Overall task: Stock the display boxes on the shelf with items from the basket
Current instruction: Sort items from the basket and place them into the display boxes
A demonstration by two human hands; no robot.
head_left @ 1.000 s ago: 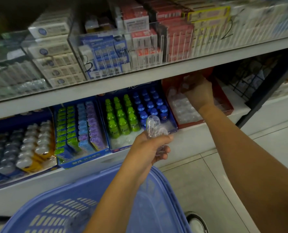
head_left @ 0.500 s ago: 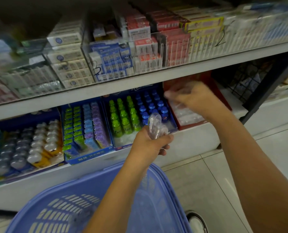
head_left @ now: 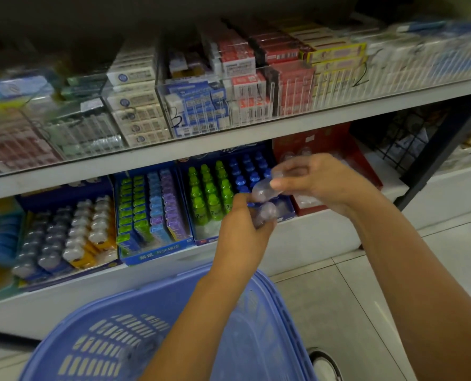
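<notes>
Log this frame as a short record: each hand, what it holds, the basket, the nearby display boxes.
left hand: grips clear plastic items
right hand: pinches the top clear item
basket: blue, below both hands
red display box: lower shelf, behind the right hand
blue display box: left of the red one, green and blue bottles inside

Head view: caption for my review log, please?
Left hand grips clear packets, right hand pinches the top packet, above the blue basket.
</notes>
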